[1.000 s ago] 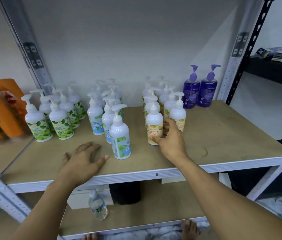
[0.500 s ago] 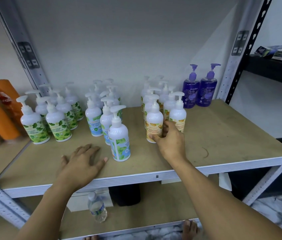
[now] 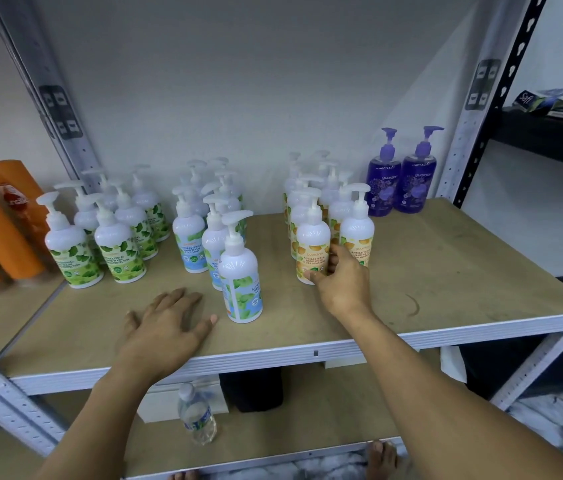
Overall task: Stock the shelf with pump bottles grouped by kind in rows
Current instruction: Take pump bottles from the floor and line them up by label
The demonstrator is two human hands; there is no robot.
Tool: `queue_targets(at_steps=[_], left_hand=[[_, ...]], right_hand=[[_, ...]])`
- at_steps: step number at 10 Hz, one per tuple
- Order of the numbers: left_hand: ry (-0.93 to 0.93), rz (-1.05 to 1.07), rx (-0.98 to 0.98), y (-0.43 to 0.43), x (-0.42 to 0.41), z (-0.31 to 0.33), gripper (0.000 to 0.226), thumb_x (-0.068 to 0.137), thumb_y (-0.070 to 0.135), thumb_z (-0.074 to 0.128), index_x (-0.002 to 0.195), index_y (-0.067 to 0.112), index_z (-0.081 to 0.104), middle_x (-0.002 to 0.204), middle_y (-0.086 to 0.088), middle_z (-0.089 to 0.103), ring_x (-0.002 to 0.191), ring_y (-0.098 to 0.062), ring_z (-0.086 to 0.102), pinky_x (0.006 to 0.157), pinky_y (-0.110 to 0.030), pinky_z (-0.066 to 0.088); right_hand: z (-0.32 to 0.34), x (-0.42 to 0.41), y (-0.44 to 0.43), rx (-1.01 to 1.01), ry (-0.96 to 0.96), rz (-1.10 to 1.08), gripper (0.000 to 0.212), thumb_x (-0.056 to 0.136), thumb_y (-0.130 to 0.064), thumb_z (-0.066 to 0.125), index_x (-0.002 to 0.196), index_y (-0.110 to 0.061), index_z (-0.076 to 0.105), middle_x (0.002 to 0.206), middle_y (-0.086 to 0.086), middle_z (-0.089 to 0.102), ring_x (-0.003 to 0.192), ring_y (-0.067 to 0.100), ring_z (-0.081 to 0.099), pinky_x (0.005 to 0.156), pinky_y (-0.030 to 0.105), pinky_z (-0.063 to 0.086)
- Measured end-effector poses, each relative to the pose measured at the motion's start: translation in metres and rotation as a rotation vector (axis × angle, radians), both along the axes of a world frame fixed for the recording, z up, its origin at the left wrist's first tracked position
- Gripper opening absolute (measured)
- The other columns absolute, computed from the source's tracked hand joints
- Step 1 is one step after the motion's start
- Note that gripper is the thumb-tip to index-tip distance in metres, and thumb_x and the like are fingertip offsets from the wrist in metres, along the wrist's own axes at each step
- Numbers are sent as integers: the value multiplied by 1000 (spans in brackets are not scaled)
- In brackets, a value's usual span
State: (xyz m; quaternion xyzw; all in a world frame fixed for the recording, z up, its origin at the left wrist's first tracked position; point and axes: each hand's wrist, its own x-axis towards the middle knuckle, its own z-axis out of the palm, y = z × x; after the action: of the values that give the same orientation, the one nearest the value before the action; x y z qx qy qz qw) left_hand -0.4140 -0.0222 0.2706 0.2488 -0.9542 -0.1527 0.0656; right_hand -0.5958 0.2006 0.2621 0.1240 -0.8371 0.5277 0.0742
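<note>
Head view — left hand [image 3: 166, 327] lies spread on shelf [image 3: 446, 271], right hand [image 3: 344, 282] seemingly pinches orange-label bottle [image 3: 311, 247], 2 purple bottles [image 3: 382, 188] behind.

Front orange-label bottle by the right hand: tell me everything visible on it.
The orange-label bottle is glossy white plastic with a white pump on top and a label printed with orange fruit reading Antibacterial Hand Wash. It stands upright on the shelf, first in its row. The right hand pinches its lower part.
</note>
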Motion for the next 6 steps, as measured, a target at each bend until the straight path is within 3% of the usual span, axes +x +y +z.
queue_targets(at_steps=[1, 4, 6], left_hand=[[-5, 2, -6, 1, 0, 0, 61, 93, 70, 39, 147, 42, 38, 162, 14, 24, 151, -12, 16, 120, -56, 11], [-8, 1, -24, 3, 2, -1, 63, 93, 70, 34, 148, 41, 37, 163, 14, 23, 152, -11, 14, 120, -54, 12], [-23, 0, -42, 4, 2, -2, 62, 94, 70, 32, 150, 43, 35, 163, 14, 21, 152, -12, 12, 121, -53, 11]], right_hand=[[-2, 1, -1, -1, 7, -16, 46, 76, -18, 85, 118, -18, 65, 110, -1, 74, 103, 20, 68, 91, 42, 56], [-2, 18, -15, 1, 48, -200, 45, 72, -37, 87, 106, -19, 63, 97, -1, 70, 88, 21, 65, 69, 32, 52], [1, 11, -13, -40, 7, -186, 43, 72, -32, 88, 109, -23, 69, 98, -5, 73, 92, 18, 67, 77, 33, 55]])
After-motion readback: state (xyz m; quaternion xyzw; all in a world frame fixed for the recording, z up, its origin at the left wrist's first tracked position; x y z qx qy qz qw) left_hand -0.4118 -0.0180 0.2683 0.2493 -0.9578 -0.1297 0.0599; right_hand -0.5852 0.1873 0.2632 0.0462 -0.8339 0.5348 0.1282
